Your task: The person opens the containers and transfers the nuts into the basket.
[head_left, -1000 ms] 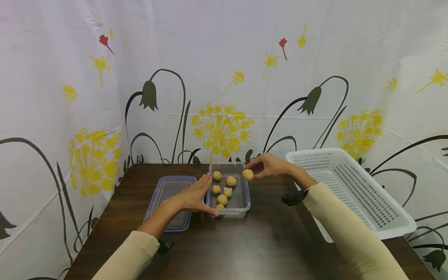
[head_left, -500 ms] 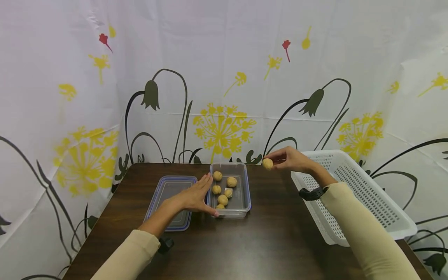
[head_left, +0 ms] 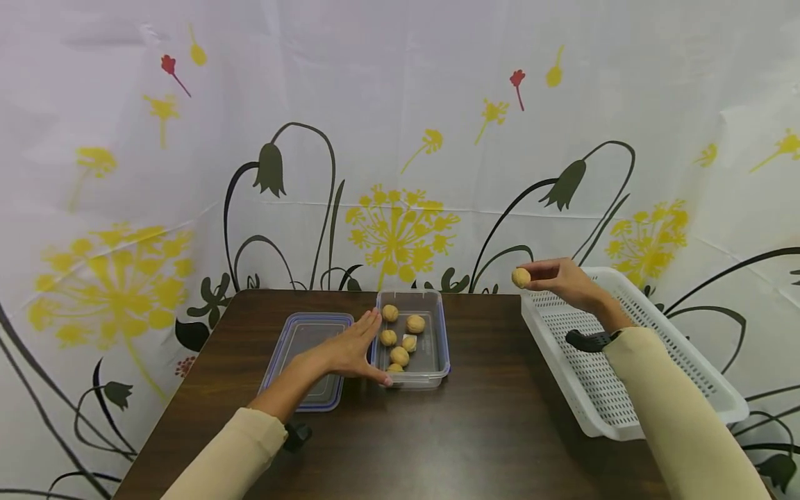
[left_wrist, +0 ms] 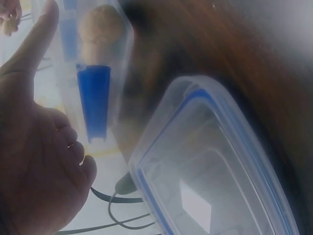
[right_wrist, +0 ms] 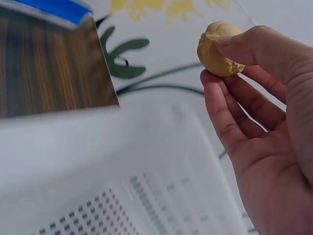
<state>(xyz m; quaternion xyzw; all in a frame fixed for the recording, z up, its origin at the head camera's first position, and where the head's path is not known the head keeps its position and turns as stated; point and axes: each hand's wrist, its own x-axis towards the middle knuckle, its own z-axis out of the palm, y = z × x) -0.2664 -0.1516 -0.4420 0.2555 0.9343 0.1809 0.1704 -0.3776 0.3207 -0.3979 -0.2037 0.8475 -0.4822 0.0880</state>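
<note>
Between thumb and fingertips, my right hand (head_left: 565, 281) pinches a walnut (head_left: 521, 278) over the far left corner of a white perforated basket (head_left: 565, 389). The right wrist view shows the same walnut (right_wrist: 220, 49) up close, held above the basket's rim. My left hand (head_left: 350, 351) rests with straight fingers against the left side of a clear plastic food container (head_left: 431, 378), its thumb at the near left corner. Inside the container lie several walnuts (head_left: 415, 323), mostly along its left half, and a small white square (head_left: 411, 339) under one of them.
A clear lid with a blue seal (head_left: 312, 333) lies flat on the dark wooden table (head_left: 462, 444), left of the container and partly behind the left hand. A flower-printed curtain (head_left: 400, 139) hangs behind the table's far edge.
My right hand has carried the walnut rightward and up, from the container's right rim to over the basket's corner. The left hand has stayed at the container.
</note>
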